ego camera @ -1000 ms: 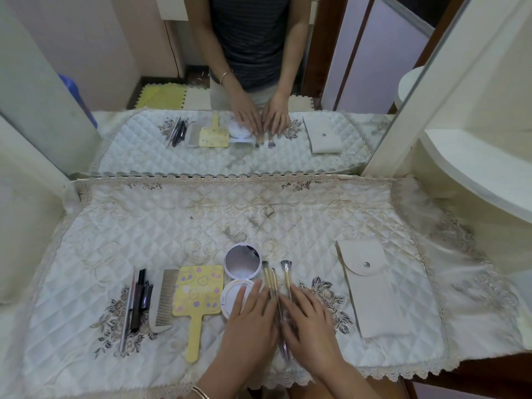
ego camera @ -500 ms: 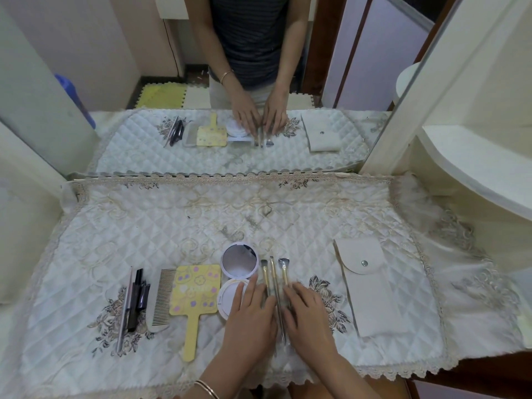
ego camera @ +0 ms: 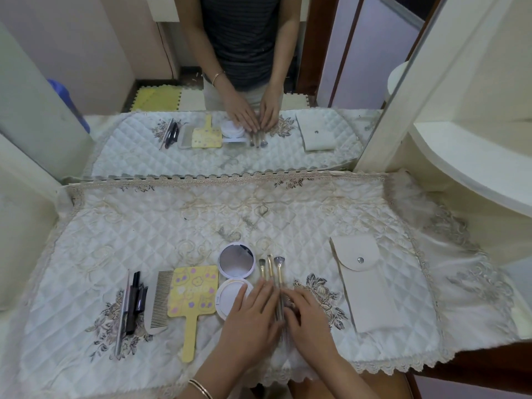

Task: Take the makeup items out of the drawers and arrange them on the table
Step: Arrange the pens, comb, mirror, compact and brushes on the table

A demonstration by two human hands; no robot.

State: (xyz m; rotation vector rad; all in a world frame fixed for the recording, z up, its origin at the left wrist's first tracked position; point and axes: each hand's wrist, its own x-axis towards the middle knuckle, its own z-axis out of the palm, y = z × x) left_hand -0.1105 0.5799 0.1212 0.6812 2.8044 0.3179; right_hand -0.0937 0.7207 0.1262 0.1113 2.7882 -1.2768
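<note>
Three makeup brushes (ego camera: 270, 269) lie side by side near the front of the quilted table cloth (ego camera: 201, 220), heads pointing away from me. My left hand (ego camera: 253, 315) and my right hand (ego camera: 308, 318) rest flat on their handles from either side, fingers together. Left of the brushes lies an open round compact (ego camera: 236, 262) with its mirror lid up; my left hand covers part of its powder half. Further left lie a yellow hand mirror (ego camera: 194, 292), a pale comb (ego camera: 159, 300) and several dark pencils and tubes (ego camera: 132, 303).
A cream snap pouch (ego camera: 365, 280) lies at the right of the cloth. A large wall mirror (ego camera: 230, 82) behind the table reflects the person and the items. A white curved shelf (ego camera: 472, 168) stands at the right. The lace front edge hangs near my arms.
Both hands stay on the brush handles and have slid slightly toward me; the brushes lie a little closer together. Nothing else has moved.
</note>
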